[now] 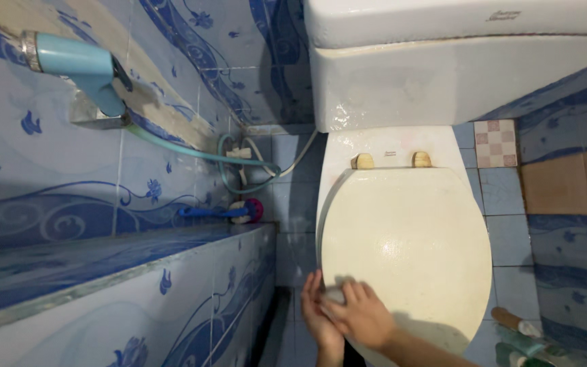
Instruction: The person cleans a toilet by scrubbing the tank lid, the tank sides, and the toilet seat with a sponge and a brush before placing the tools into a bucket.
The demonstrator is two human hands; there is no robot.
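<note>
Pressing on the closed toilet lid (405, 251) at its front left edge, the right hand (361, 316) lay flat, fingers spread; the left hand (317, 309) cupped the rim, its grip unclear.

Tiled ledge (103, 261) at left, blue floral pattern top, white front with blue flowers, runs back to wall. Blue-handled brush (215, 213) with pink-red head lies at far end of ledge, against wall. Floor (511, 238) pale blue tile, toilet base stands on it beside ledge, narrow dark gap between. Bottom right on floor: wooden-handled tool (511, 321) and greenish bottle-like item (528, 346), touching or overlapping, partly cut by frame edge. One checkered pink-white tile (495, 143) near cistern.
</note>
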